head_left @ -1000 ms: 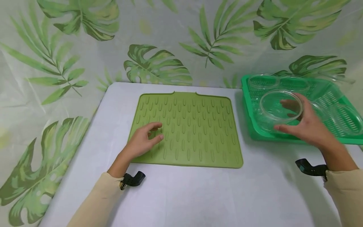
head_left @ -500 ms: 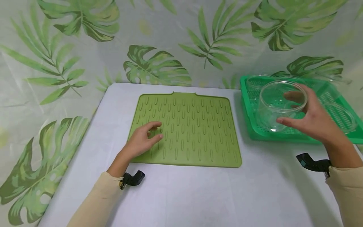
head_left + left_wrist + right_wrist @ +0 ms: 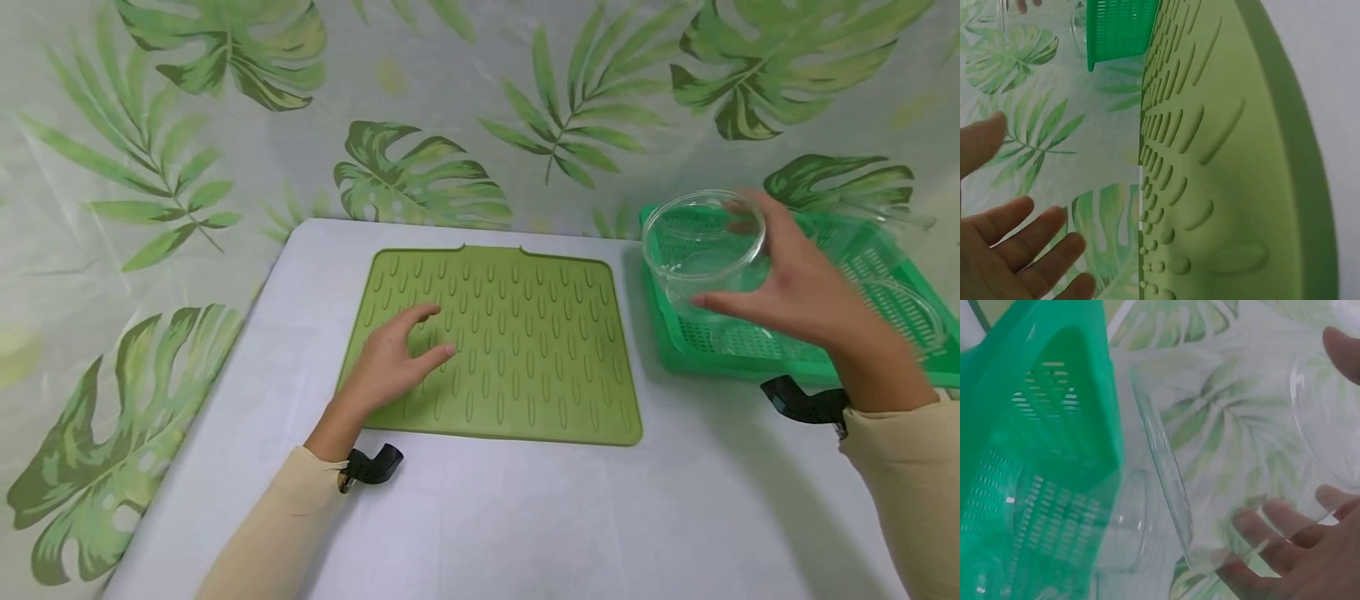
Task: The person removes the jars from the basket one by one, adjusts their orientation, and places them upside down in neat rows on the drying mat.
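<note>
My right hand [image 3: 806,283] holds a clear, round, wide-mouthed container [image 3: 697,258] between thumb and fingers, raised over the left part of the green basket [image 3: 678,357]. In the right wrist view, the see-through container [image 3: 1222,437] lies across the middle, its wall between my thumb and my curved fingers [image 3: 1272,544]. My left hand [image 3: 386,362] hovers over the left side of an olive-green ridged mat [image 3: 517,358], holding nothing. The left wrist view shows its fingers [image 3: 1041,262] spread apart, thumb away from them, beside the mat [image 3: 1254,156].
More clear round containers [image 3: 903,312] lie in the basket, at the right of the white table [image 3: 525,517]. One such container [image 3: 1132,525] shows beside the basket wall in the right wrist view. A leaf-print cloth [image 3: 420,183] hangs behind the table.
My right hand has lifted the clear container from inside the basket and carried it up and a little left. My left hand has moved slightly, its fingers a bit wider apart.
</note>
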Available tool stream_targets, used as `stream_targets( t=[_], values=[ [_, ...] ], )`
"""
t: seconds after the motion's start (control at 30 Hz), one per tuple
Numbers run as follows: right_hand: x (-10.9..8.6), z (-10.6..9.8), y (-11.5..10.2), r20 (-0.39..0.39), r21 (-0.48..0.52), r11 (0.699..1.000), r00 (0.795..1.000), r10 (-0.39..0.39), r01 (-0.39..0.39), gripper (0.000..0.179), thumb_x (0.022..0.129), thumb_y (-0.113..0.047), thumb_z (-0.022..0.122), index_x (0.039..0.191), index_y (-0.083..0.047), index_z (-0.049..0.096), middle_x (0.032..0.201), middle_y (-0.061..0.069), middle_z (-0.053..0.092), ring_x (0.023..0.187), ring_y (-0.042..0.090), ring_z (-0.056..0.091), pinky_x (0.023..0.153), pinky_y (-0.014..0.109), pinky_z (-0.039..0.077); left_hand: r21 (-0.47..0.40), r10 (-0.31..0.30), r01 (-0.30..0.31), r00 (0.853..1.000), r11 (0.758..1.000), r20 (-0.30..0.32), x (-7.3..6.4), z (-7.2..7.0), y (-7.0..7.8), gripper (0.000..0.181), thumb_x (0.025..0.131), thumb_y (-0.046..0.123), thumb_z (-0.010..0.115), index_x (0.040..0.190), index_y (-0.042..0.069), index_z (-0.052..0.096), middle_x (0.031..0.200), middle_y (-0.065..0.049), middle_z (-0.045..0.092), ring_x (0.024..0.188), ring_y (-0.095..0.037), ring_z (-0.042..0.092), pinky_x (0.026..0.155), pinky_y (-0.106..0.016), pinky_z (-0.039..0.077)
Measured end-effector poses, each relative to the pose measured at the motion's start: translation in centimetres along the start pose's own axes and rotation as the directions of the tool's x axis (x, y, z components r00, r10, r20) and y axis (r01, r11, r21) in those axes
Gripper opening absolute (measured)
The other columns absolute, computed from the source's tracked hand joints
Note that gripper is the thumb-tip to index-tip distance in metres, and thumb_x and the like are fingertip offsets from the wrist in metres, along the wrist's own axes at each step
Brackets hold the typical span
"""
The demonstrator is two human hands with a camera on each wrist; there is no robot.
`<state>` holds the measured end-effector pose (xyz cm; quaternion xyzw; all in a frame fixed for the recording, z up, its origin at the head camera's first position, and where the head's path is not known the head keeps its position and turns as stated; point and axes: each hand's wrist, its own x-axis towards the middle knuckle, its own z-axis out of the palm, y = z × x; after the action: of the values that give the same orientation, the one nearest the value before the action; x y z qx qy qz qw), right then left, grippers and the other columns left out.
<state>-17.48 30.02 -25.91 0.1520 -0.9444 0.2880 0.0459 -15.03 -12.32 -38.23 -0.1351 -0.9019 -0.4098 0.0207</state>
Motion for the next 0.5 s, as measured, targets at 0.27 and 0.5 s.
stream_targets(
  t=[0.27,0.5],
  values=[
    [2.0,1.1,-1.8,0.005,-0.056,0.988,0.989,-0.146,0.146,0.109,0.065,-0.022,0.082,0.147,-0.028,0.01,0.145,0.013,0.03,0.131,0.04,0.027,0.096,0.064,0.026,0.006,0.067,-0.066,0.995,0.998,-0.077,0.8,0.4,1.0,0.069,0.079,0.045,0.067,0.138,0.022,0.039,0.142,0.001,0.042,0.134,-0.02,0.037,0.109,-0.044,0.032],
    [3.0,2.1,-3.0,0.047,-0.097,0.976,0.98,-0.191,0.195,0.111,0.064,-0.026,0.083,0.148,-0.022,0.01,0.147,0.017,0.027,0.133,0.041,0.025,0.097,0.064,0.026,-0.025,0.072,-0.075,0.994,0.997,-0.081,1.6,0.0,2.2,0.073,0.077,0.047,0.068,0.139,0.023,0.037,0.144,0.002,0.04,0.135,-0.019,0.035,0.109,-0.044,0.032]
  ],
)
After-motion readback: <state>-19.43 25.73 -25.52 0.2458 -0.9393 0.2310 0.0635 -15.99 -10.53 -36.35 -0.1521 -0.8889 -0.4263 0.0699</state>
